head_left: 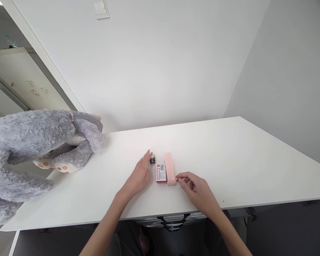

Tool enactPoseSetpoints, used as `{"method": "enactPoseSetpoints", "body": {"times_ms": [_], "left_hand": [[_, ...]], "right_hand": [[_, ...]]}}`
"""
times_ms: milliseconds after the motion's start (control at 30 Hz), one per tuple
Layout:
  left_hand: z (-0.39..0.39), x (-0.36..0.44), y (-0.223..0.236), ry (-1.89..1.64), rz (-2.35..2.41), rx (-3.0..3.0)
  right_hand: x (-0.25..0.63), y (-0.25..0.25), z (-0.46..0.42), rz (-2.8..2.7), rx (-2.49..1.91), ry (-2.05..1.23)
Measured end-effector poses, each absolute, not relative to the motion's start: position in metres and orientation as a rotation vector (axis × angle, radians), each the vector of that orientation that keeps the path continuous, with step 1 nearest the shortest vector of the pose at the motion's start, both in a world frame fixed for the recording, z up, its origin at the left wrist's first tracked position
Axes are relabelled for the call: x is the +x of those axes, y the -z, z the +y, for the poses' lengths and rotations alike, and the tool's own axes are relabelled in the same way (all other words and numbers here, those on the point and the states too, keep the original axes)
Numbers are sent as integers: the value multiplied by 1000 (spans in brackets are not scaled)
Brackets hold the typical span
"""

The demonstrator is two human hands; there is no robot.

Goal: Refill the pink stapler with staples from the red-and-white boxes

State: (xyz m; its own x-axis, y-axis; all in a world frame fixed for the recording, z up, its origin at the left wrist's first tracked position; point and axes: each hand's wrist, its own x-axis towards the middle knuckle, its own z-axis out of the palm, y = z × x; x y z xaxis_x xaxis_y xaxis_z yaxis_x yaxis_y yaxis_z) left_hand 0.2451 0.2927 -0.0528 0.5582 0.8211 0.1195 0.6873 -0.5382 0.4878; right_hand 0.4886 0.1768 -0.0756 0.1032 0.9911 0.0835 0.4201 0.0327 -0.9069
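A pink stapler lies lengthwise on the white table. Against its left side sits a small red-and-white box with a printed label and barcode. Just beyond the box is a small dark and silvery object, too small to make out. My left hand rests beside that object, fingers stretched forward and holding nothing visible. At the stapler's near right corner, my right hand has thumb and forefinger pinched together. Whatever is between those fingertips, if anything, is too small to name.
A large grey plush toy leans over the left end of the white table. Walls border the table behind and at right. Black handles show below the front edge, above my legs. A light switch is on the wall.
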Motion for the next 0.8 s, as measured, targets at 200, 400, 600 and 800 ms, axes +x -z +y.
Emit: {"method": "enactPoseSetpoints", "body": {"times_ms": [200, 400, 600, 800], "left_hand": [[293, 261, 41, -391, 1031, 2289], [299, 257, 50, -600, 1099, 2166], [301, 236, 70, -641, 1346, 2291], [306, 229, 86, -671, 1577, 2516]], "right_hand": [[489, 76, 177, -1437, -1517, -848], [489, 77, 178, -1437, -1527, -852], [488, 76, 178, -1316, -1540, -833], [462, 36, 183, -1380, -1487, -392]]}}
